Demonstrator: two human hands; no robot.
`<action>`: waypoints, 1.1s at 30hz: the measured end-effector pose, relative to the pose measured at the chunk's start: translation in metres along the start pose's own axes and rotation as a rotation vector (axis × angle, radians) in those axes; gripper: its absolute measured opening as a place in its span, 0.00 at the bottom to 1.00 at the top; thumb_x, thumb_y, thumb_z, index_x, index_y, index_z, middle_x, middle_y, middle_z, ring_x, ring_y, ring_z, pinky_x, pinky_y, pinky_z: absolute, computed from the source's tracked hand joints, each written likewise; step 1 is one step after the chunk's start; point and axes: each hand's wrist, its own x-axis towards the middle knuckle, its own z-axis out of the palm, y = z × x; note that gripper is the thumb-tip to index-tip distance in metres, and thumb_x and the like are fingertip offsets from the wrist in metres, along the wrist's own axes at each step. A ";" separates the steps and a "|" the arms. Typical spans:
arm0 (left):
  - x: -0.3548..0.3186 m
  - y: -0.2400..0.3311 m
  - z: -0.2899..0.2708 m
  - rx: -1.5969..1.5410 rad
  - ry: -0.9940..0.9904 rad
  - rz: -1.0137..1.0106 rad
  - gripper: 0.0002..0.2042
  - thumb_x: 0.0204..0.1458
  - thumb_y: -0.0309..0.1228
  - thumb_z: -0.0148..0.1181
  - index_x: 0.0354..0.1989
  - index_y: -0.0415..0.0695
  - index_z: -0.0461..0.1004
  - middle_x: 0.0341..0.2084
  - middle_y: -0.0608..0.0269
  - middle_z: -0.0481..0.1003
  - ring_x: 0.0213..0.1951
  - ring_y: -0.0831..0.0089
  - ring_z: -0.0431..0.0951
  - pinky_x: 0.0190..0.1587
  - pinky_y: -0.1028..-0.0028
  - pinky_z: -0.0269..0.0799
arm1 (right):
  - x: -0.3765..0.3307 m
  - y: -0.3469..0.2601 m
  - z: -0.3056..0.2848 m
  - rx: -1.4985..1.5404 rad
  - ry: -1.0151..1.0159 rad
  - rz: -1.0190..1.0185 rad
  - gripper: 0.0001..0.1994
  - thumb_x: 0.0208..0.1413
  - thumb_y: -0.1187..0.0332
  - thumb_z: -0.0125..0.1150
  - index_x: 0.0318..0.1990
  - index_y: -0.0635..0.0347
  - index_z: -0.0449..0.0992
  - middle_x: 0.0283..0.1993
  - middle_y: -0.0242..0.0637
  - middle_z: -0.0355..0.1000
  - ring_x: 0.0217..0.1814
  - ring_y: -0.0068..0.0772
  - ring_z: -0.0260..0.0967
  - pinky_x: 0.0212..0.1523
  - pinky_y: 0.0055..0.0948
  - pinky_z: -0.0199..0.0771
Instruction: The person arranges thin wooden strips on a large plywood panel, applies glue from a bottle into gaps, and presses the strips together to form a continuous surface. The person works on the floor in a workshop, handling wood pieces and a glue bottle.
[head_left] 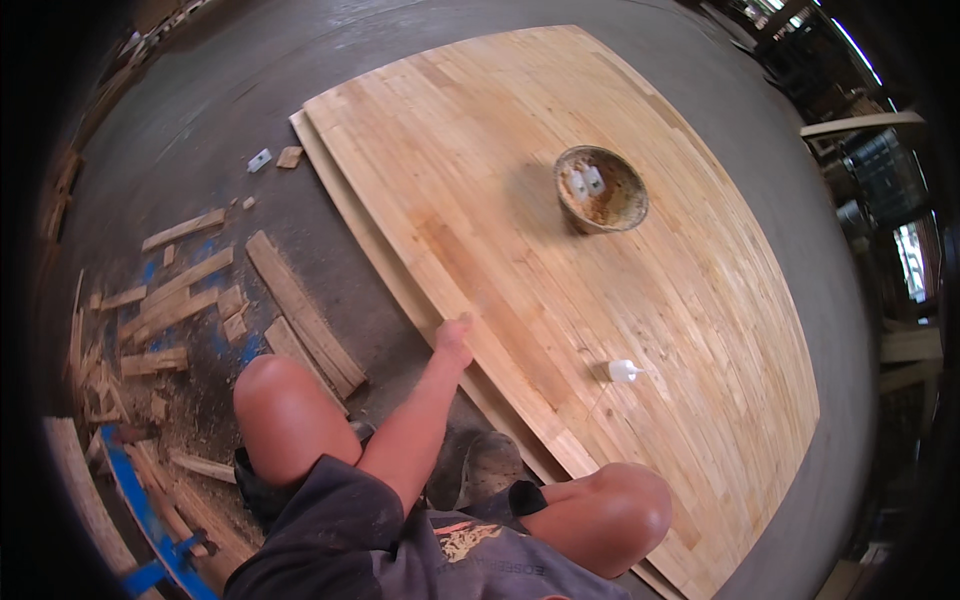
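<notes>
My left hand (pixel 455 342) is at the near left edge of a large light wooden panel (pixel 520 260) made of glued strips. Its thumb lies on top, and the other fingers curl around the edge, partly hidden. Beneath this panel is another panel (pixel 375 262), its edge jutting out on the left. On the top surface rests a round, stained bowl (pixel 630 205) holding brown crumbly material and small white packets. Closer to my right knee, a small white nozzle bottle (pixel 622 371) lies on the wood. My right hand does not show.
Wood offcuts (pixel 300 310) and sawdust litter the grey floor (pixel 400 75) on the left. A blue metal frame (pixel 150 520) stands at the lower left. A small packet (pixel 259 160) and a wood block (pixel 289 157) lie beyond the panel's left corner. Dark equipment (pixel 880 170) lines the right side.
</notes>
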 end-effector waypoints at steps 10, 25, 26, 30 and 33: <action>-0.005 0.009 0.004 0.075 0.027 -0.063 0.24 0.69 0.29 0.62 0.72 0.38 0.70 0.58 0.50 0.79 0.62 0.45 0.80 0.68 0.39 0.76 | -0.003 0.006 -0.030 0.118 0.028 -0.001 0.42 0.65 0.31 0.66 0.74 0.53 0.75 0.72 0.43 0.77 0.69 0.47 0.75 0.70 0.51 0.77; 0.002 0.028 0.004 0.283 0.029 -0.059 0.27 0.75 0.39 0.60 0.77 0.42 0.68 0.70 0.53 0.76 0.72 0.50 0.72 0.79 0.42 0.62 | -0.002 0.018 -0.035 0.409 -0.035 -0.030 0.43 0.70 0.30 0.60 0.79 0.53 0.66 0.79 0.42 0.68 0.81 0.56 0.62 0.84 0.63 0.57; 0.004 0.028 0.002 0.294 0.026 -0.053 0.27 0.75 0.39 0.60 0.77 0.41 0.68 0.70 0.53 0.76 0.72 0.50 0.72 0.79 0.42 0.62 | -0.007 0.016 -0.030 0.441 -0.050 -0.026 0.43 0.70 0.31 0.61 0.79 0.53 0.66 0.78 0.42 0.69 0.81 0.56 0.62 0.84 0.63 0.57; 0.006 0.028 -0.002 0.280 0.032 -0.023 0.26 0.75 0.39 0.60 0.77 0.42 0.68 0.70 0.52 0.75 0.72 0.49 0.73 0.78 0.41 0.64 | -0.009 0.012 -0.023 0.468 0.008 0.007 0.41 0.71 0.32 0.61 0.78 0.53 0.68 0.78 0.42 0.69 0.80 0.54 0.62 0.84 0.61 0.58; 0.000 0.026 0.000 0.237 0.017 -0.070 0.26 0.75 0.37 0.60 0.78 0.44 0.67 0.69 0.51 0.75 0.70 0.47 0.74 0.77 0.39 0.67 | -0.001 0.016 -0.029 0.444 -0.035 -0.002 0.39 0.73 0.33 0.59 0.77 0.54 0.69 0.77 0.41 0.70 0.79 0.53 0.64 0.84 0.59 0.59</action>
